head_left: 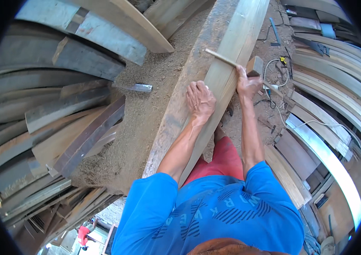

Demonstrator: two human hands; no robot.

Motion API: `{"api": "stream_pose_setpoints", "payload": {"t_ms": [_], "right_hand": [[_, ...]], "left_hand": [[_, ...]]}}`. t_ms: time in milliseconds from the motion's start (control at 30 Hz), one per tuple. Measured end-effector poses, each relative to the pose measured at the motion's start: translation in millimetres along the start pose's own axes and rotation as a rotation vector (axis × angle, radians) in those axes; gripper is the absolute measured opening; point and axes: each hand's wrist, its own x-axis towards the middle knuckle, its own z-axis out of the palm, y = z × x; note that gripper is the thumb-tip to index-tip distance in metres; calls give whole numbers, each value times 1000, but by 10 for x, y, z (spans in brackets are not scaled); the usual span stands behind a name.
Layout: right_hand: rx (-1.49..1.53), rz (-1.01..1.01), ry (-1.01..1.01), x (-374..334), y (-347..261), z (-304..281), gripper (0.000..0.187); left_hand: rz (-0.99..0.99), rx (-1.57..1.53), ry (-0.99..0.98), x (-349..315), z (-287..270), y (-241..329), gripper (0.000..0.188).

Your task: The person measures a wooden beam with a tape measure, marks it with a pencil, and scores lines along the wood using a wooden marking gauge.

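A long pale wooden board [227, 63] runs from far right of centre toward my body, lying on a thick, rough timber [180, 93]. My left hand [200, 101] rests at the board's left edge with its fingers bent down. My right hand [249, 83], at the board's right edge, is closed round what looks like a wooden marking gauge [221, 57]. Its thin stem crosses the board's top and sticks out beyond my hand on the right. The gauge's wooden block [255, 66] shows just beyond my right hand. My left fingertips are partly hidden.
Planks [78, 106] are stacked on the left, and more boards [333, 80] on the right. Right of the board lie a blue-handled tool [275, 32], a yellow tape measure [283, 60], a cable [266, 70] and a hammer [267, 124]. A handsaw [314, 44] rests on the right stack. Sawdust covers the ground.
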Motion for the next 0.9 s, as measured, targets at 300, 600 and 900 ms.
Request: {"api": "stream_pose_setpoints", "payload": {"t_ms": [300,600,900], "right_hand": [[22,47,39,1087,114,266,45],[96,71,-96,756,-52,189,48],[98,95,-16,1706,243,643,44]], "left_hand": [[66,58,29,46,65,90,20],[40,89,-3,45,24,12,21],[37,92,11,85,-10,87,26]]}}
